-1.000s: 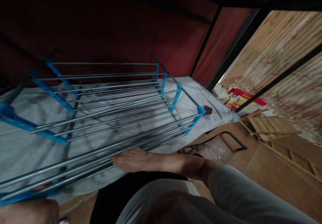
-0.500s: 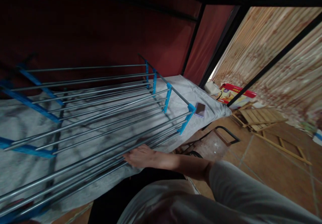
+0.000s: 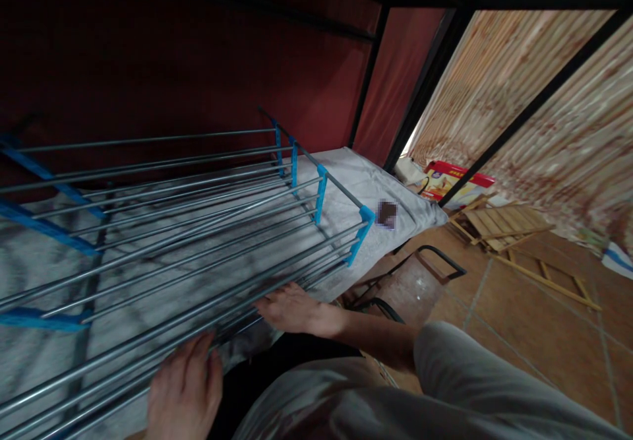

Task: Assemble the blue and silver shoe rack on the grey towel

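A clothes drying rack (image 3: 198,259) of grey metal rods with blue plastic brackets lies on a table covered by a pale cloth (image 3: 341,163). My right hand (image 3: 289,308) is closed around the near rods, around the middle of the front edge; its fingertips are partly hidden. Left of it, my left hand (image 3: 185,384) lies over the same near rods from the front, fingers bent across them and thumb to the right. A blue end bracket (image 3: 361,235) joins the rods on the right.
A red wall (image 3: 198,64) stands right behind the table. On the tiled floor (image 3: 524,334) to the right are a black-handled trolley (image 3: 425,282), a folded wooden piece (image 3: 509,221) and a red and yellow box (image 3: 459,184). A dark pixelated patch (image 3: 386,214) covers something on the cloth.
My left hand has come in from the lower left onto the near rods. My right hand stays at the front edge. The rack and the whole view have shifted slightly leftward.
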Available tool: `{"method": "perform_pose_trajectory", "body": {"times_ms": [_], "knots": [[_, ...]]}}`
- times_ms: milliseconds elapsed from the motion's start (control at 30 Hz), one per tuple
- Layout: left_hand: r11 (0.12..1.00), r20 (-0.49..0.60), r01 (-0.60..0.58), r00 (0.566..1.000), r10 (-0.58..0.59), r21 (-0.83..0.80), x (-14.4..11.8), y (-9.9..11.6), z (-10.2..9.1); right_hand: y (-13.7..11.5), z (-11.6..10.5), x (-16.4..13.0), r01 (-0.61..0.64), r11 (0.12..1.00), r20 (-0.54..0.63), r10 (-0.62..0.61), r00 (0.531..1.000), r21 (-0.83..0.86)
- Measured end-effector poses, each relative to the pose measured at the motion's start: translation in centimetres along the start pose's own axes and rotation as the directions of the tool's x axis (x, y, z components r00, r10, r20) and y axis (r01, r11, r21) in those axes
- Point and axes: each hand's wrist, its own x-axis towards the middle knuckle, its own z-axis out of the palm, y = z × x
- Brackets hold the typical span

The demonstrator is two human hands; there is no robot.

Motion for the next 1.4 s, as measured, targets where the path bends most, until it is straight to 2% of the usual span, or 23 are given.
{"method": "perform_pose_trajectory", "body": {"times_ms": [133, 233, 300, 367, 433, 467, 500, 533, 600, 633, 667, 700, 800, 833, 1133, 1400], "knots": [[0.987, 0.111, -0.119, 0.988, 0.106, 0.112, 4.0, 1.8, 3.2, 0.5, 0.3, -0.8, -0.053, 0.999, -0.074, 0.053, 0.996, -0.004], [0.988, 0.157, -0.107, 0.984, 0.088, 0.114, 6.0, 2.6, 4.3, 1.1, 0.6, -1.9, -0.100, 0.995, -0.154, 0.102, 0.983, 0.020], [0.989, 0.171, -0.084, 0.983, 0.062, 0.120, 6.6, 2.7, 4.5, 1.5, 0.9, -3.5, -0.093, 0.992, -0.259, 0.113, 0.959, 0.087], [0.990, 0.165, -0.070, 0.985, 0.050, 0.122, 6.8, 2.5, 4.6, 1.9, 1.4, -5.7, -0.083, 0.979, -0.396, 0.153, 0.905, 0.188], [0.993, 0.155, -0.065, 0.987, 0.048, 0.103, 6.7, 2.4, 4.7, 2.6, 2.2, -8.2, -0.122, 0.942, -0.509, 0.275, 0.816, 0.312], [0.994, 0.150, -0.065, 0.987, 0.051, 0.088, 6.6, 2.4, 4.7, 3.1, 2.6, -9.4, -0.162, 0.910, -0.545, 0.364, 0.755, 0.383], [0.995, 0.145, -0.068, 0.988, 0.057, 0.072, 6.6, 2.4, 4.7, 3.8, 3.0, -10.5, -0.213, 0.863, -0.569, 0.469, 0.676, 0.458], [0.996, 0.145, -0.070, 0.988, 0.062, 0.055, 6.6, 2.5, 4.7, 4.6, 3.4, -11.4, -0.271, 0.799, -0.575, 0.581, 0.576, 0.536], [0.997, 0.150, -0.067, 0.987, 0.062, 0.030, 6.6, 2.6, 4.7, 6.4, 3.9, -12.6, -0.366, 0.643, -0.543, 0.765, 0.345, 0.673], [0.998, 0.156, -0.063, 0.986, 0.058, 0.024, 6.6, 2.7, 4.7, 7.4, 4.0, -12.9, -0.387, 0.575, -0.514, 0.818, 0.258, 0.721], [0.998, 0.162, -0.058, 0.985, 0.054, 0.021, 6.7, 2.7, 4.7, 8.4, 4.1, -13.0, -0.392, 0.528, -0.482, 0.849, 0.215, 0.754], [0.998, 0.165, -0.053, 0.985, 0.049, 0.020, 6.7, 2.8, 4.6, 9.3, 4.1, -13.0, -0.383, 0.501, -0.451, 0.865, 0.218, 0.776], [0.999, 0.171, -0.040, 0.985, 0.038, 0.005, 6.9, 2.8, 4.6, 11.1, 4.1, -12.5, -0.317, 0.478, -0.374, 0.864, 0.337, 0.819], [0.999, 0.172, -0.035, 0.984, 0.036, -0.005, 6.9, 2.8, 4.5, 11.4, 4.2, -12.4, -0.302, 0.467, -0.357, 0.864, 0.355, 0.831], [0.999, 0.237, 0.002, 0.971, 0.011, -0.053, 6.7, 2.5, 4.4, 11.8, 5.1, -12.4, -0.325, 0.443, -0.333, 0.879, 0.341, 0.836], [1.000, 0.217, -0.028, 0.976, 0.030, -0.011, 6.7, 2.5, 4.4, 11.7, 4.4, -12.2, -0.338, 0.445, -0.327, 0.877, 0.353, 0.829]]}}
